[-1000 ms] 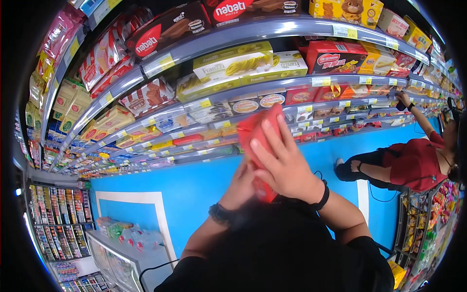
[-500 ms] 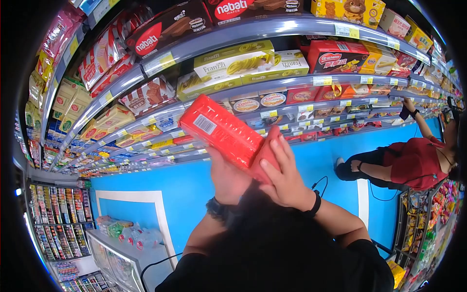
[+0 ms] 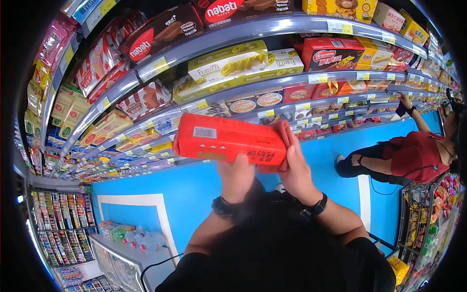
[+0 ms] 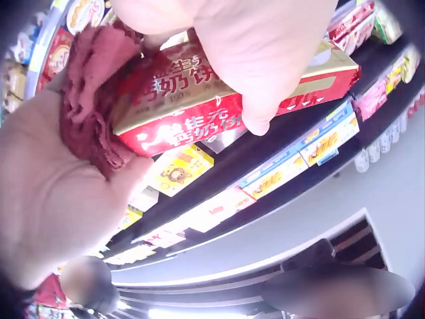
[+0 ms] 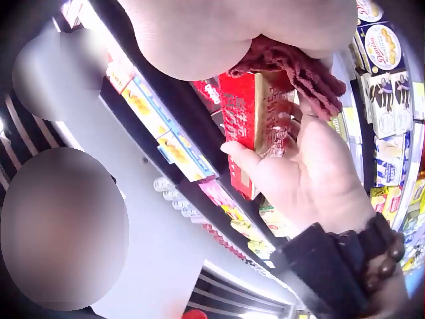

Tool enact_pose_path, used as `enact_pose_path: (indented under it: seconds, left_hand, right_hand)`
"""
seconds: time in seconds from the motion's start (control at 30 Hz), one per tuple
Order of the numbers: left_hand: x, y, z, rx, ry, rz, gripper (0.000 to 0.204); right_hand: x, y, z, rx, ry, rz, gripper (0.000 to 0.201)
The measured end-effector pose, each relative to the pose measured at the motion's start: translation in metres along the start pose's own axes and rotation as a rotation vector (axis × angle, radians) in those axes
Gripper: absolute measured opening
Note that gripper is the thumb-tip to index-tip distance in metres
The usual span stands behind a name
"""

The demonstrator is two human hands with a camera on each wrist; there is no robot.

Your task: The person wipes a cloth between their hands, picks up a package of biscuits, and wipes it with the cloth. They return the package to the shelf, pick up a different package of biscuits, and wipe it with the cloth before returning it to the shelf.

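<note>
A red pack of biscuits (image 3: 228,138) with a barcode and Chinese print lies almost level across both hands in the head view. My left hand (image 3: 236,177) grips it from below near its middle, the thumb on its printed side. At the pack's right end, my right hand (image 3: 299,175) holds a dark red cloth (image 3: 284,131) against it. The left wrist view shows the folded cloth (image 4: 99,93) bunched around the end of the pack (image 4: 186,119). From the right wrist, the left fingers (image 5: 285,129) appear behind the pack (image 5: 240,126).
Shelves of boxed biscuits and wafers curve across the front, with Franzzi boxes (image 3: 228,63) and Nabati boxes (image 3: 160,36). To the right, a person in a red top (image 3: 416,153) reaches toward the shelf. A white cabinet (image 3: 116,263) with plastic bottles on it stands at lower left.
The pack has turned from steeply tilted to nearly level, its printed side now facing up toward the head camera. The right hand has moved with the cloth to the pack's right end.
</note>
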State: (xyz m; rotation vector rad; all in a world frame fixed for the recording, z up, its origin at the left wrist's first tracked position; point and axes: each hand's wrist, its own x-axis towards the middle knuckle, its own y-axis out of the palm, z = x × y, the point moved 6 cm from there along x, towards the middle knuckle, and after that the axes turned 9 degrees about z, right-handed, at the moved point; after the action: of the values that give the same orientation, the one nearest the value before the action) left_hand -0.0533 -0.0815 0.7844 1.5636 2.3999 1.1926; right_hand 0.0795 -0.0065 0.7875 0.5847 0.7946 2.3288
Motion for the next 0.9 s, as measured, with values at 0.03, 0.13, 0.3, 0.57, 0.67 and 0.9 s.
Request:
enact_pose_path:
  seconds: [0.03, 0.13, 0.3, 0.57, 0.67, 0.9]
  left_hand:
    - [-0.002, -0.004, 0.002, 0.096, -0.006, -0.021, 0.056]
    - [-0.006, -0.010, -0.002, 0.412, -0.054, -0.047, 0.048]
    - [-0.003, -0.007, -0.020, 0.815, -0.105, 0.014, 0.040]
    - [0.008, 0.002, -0.011, 0.795, -0.170, 0.111, 0.081]
    - [0.013, 0.024, -0.017, 1.128, -0.054, 0.210, 0.088]
    - [0.011, 0.022, -0.013, 1.429, -0.112, 0.331, 0.094]
  right_hand:
    - [0.000, -0.002, 0.001, 0.059, 0.045, -0.032, 0.067]
    - [-0.006, -0.019, -0.004, 0.039, 0.274, -0.119, 0.061]
    - [-0.011, -0.033, 0.004, 0.130, 0.279, -0.182, 0.046]
    - [-0.013, -0.044, 0.028, 0.009, 0.029, -0.205, 0.041]
    - [-0.014, -0.023, 0.030, -0.027, 0.068, -0.143, 0.048]
    - [-0.013, -0.026, 0.048, -0.035, -0.082, -0.027, 0.055]
